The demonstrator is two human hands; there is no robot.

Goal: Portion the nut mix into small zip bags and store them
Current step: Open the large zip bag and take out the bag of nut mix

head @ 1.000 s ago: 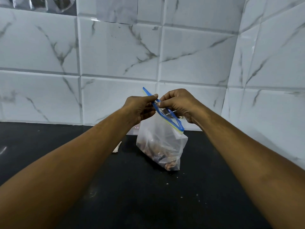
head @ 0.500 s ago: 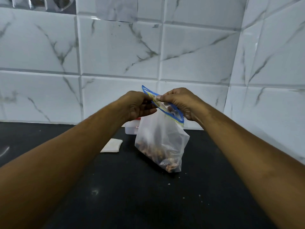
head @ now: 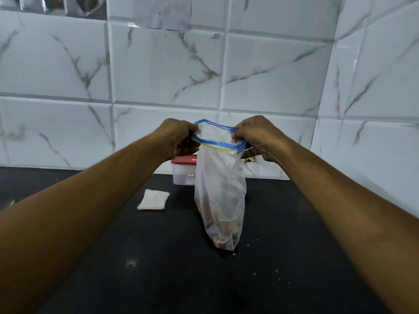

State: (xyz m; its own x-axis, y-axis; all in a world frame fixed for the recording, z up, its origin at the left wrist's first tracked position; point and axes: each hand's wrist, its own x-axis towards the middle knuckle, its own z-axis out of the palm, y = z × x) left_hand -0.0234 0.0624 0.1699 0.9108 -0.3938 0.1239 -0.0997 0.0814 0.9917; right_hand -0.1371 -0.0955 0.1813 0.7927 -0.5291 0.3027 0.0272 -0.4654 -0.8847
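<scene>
Left hand point(head: 175, 138) and right hand point(head: 255, 138) each pinch the zip bag point(head: 218, 189) rim, spreading its mouth for access. Nut mix point(head: 223, 234) sags below both hands, bottom touching the surface point(head: 158, 268).

I face a wall point(head: 158, 71) of large white tiles with grey marble veins and bevelled edges. On my right a second tiled wall point(head: 381, 91) meets it in a corner. Below them runs a black countertop point(head: 158, 275), dull and dotted with pale crumbs. Soft glare lies on the upper tiles. A shiny strip point(head: 52, 5) at top left is too blurred to name.
</scene>
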